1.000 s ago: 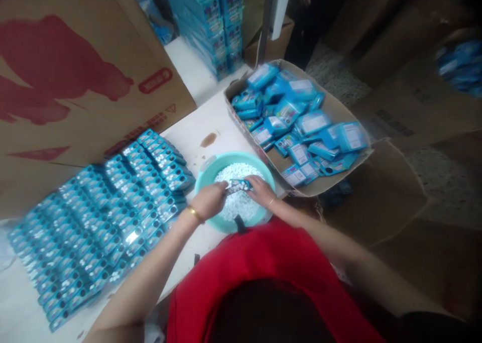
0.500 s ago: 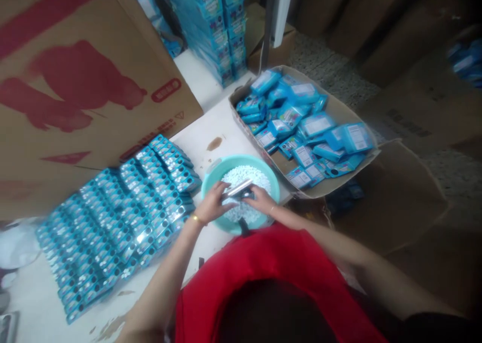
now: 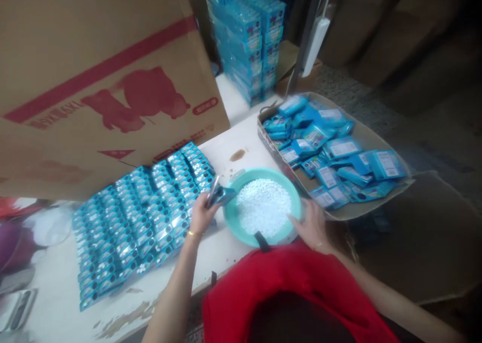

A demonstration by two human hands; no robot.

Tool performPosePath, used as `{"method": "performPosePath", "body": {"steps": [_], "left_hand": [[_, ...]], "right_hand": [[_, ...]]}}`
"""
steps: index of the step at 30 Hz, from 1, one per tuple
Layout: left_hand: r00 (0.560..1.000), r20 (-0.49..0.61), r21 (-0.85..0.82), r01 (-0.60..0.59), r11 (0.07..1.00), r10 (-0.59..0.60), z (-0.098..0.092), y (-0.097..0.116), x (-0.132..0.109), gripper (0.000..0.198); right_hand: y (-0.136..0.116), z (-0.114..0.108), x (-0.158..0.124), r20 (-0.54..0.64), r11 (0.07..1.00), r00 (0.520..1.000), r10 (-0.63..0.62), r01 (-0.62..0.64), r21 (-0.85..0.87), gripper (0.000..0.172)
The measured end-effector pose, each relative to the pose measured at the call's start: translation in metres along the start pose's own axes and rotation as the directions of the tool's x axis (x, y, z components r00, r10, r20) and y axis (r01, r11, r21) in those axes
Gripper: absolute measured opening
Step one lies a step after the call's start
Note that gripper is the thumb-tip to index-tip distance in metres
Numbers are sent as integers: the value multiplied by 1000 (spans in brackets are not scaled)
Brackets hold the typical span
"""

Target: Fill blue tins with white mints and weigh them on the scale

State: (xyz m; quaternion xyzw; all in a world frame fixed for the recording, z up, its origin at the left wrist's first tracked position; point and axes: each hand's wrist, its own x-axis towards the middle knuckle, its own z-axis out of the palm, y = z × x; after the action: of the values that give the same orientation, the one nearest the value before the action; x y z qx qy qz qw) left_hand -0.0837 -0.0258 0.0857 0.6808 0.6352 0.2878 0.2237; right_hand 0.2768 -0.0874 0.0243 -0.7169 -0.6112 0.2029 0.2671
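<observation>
My left hand point(image 3: 201, 213) is closed on a small blue packet point(image 3: 219, 195), held up just left of a teal basin point(image 3: 233, 220) full of small white pellets point(image 3: 263, 206). Beside it, rows of the same blue packets point(image 3: 139, 217) lie flat on the white table point(image 3: 56, 303). My right hand point(image 3: 311, 225) rests with fingers spread on the basin's right rim, holding nothing. Behind that hand, an open cardboard tray point(image 3: 371, 207) holds several loose blue packets point(image 3: 331, 154).
A large brown carton with red print point(image 3: 94, 82) stands behind the laid-out rows. Stacked blue boxes point(image 3: 250, 41) rise at the back of the table. More cardboard point(image 3: 425, 232) lies to the right on the floor. A brown stain point(image 3: 237, 155) marks the table.
Both hands held the packet over the basin before. Now my left hand has carried it left of the basin, and my right hand has let go and moved to the basin's right rim.
</observation>
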Motion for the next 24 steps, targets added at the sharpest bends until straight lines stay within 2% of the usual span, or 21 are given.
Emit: {"method": "performPosePath", "body": {"steps": [2,3,4,5,6,7,8,9,11,14,16,19,21,24], "left_hand": [[995,-65,79,75,994,-70,-11,-20,0,26],[992,-82,105,102,989,-94,-14,-30,0,25],[990,-87,121,120,985,-110,-15,-38,-1,25],[989,-82,130,130,983,-120,-15,-46,-1,25],[990,-68,136,134,982,-125,-13,-53,-1,24],[990,-48,147,135,980,-130,-10,-59,-1,23],[991,-23,160,135,978,-133,-6,-65,-1,22],[991,5,172,133,976,-136,-1,-71,0,22],[988,64,196,126,972,-141,9,-81,3,21],[976,149,239,120,963,-158,20,-88,9,20],[965,199,270,113,956,-170,22,-87,12,25],[954,251,298,84,951,-162,18,-78,10,42],[963,247,290,32,956,-107,14,-73,3,49],[973,219,207,-122,971,75,10,-71,-10,48]], "right_hand": [[4,4,-11,-34,978,978,204,-202,55,78],[5,8,-14,-19,935,941,339,-334,120,78],[3,12,-17,58,847,873,485,-485,215,75],[1,17,-18,194,711,773,604,-633,307,69],[-3,23,-19,358,548,658,662,-751,368,60],[-7,28,-20,508,398,557,657,-828,394,49],[-12,32,-23,612,286,488,622,-869,403,39],[-17,36,-27,660,222,458,595,-883,412,32],[-27,43,-41,646,191,465,606,-872,450,25],[-39,49,-76,582,132,463,669,-844,520,21],[-45,50,-105,530,86,444,723,-818,568,19],[-53,42,-146,474,4,391,789,-774,633,19],[-56,32,-172,455,-56,350,819,-740,670,19],[-54,14,-205,437,-130,300,848,-681,720,21]]}}
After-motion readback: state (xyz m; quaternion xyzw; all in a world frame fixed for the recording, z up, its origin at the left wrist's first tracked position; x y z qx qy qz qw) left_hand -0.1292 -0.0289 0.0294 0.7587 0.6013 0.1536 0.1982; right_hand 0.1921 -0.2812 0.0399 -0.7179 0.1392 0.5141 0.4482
